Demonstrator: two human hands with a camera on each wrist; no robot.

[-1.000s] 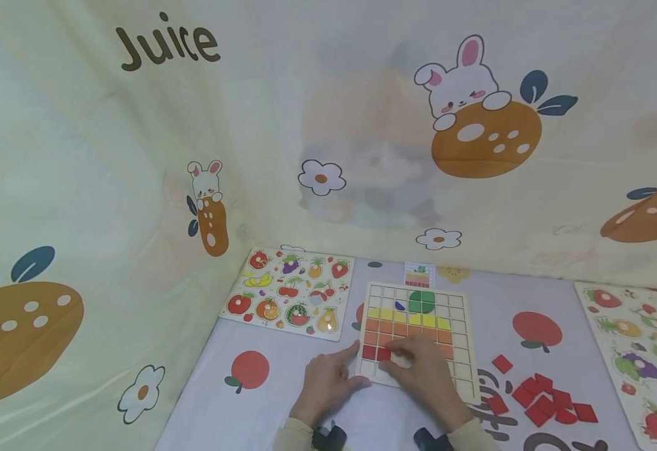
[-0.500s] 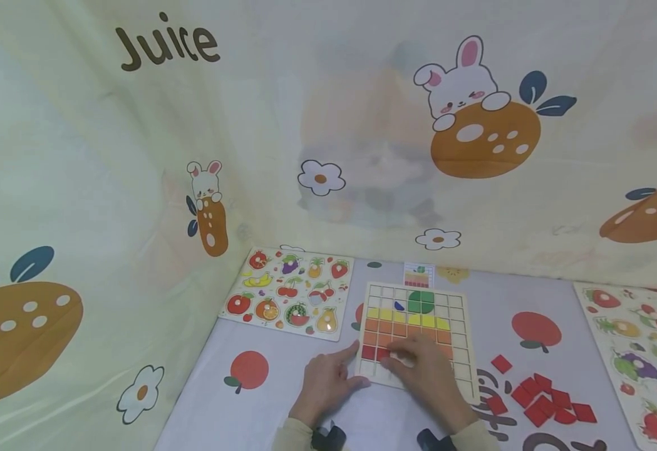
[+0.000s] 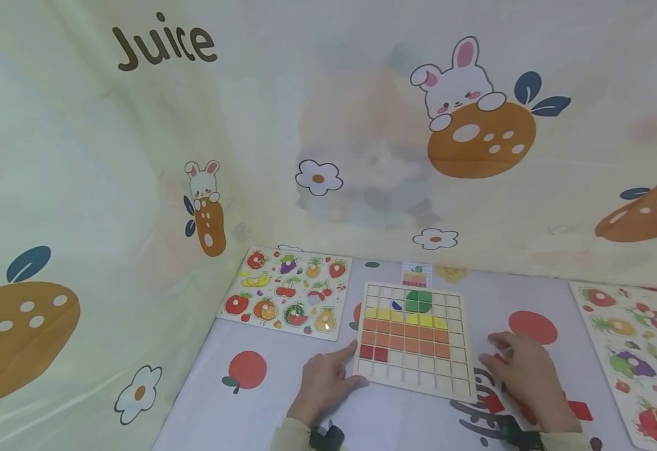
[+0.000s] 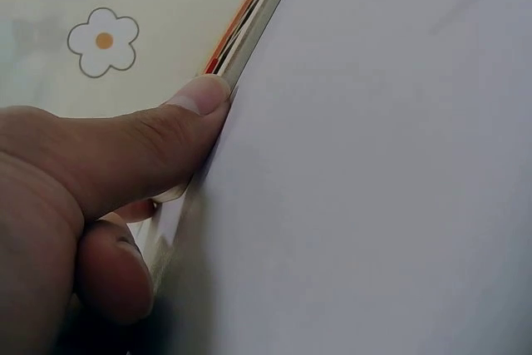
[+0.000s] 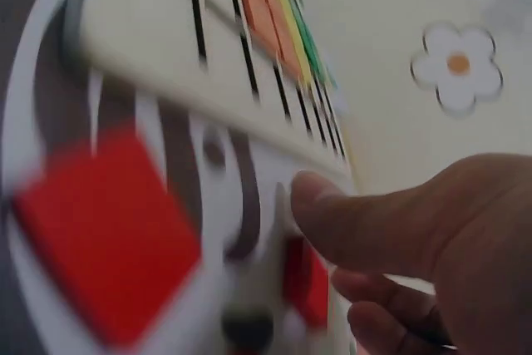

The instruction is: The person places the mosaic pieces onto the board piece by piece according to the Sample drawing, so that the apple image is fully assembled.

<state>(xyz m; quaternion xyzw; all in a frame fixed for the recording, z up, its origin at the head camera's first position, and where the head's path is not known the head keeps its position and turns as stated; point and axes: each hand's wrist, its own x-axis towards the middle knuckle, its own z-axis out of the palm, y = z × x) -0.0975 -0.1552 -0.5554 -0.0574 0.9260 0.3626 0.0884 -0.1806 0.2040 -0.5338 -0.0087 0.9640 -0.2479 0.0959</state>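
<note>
A pale wooden grid board [image 3: 418, 378] lies on the table. It bears a green shape [image 3: 419, 302], a small blue piece [image 3: 397, 305], a yellow row, orange rows and two red square tiles [image 3: 366, 352] at the left. My left hand [image 3: 324, 383] holds the board's near-left corner, index finger along the left edge and thumb [image 4: 195, 106] against the near edge. Right of the board, my right hand [image 3: 528, 373] hovers over loose red tiles, thumb apart from the fingers. One red tile [image 5: 306, 284] shows just below its thumb; a larger-looking red tile [image 5: 116, 234] lies nearer.
A fruit puzzle board [image 3: 285, 294] lies at the back left, and another fruit puzzle board [image 3: 627, 351] at the right. Behind the grid board stands a small picture card [image 3: 416, 275]. Further red tiles [image 3: 579, 410] lie partly hidden beneath my right forearm. A printed curtain [image 3: 362, 125] rises behind.
My right hand has left the red tile at the board's second column and moved right to the loose red tiles. The left hand stays at the board's corner.
</note>
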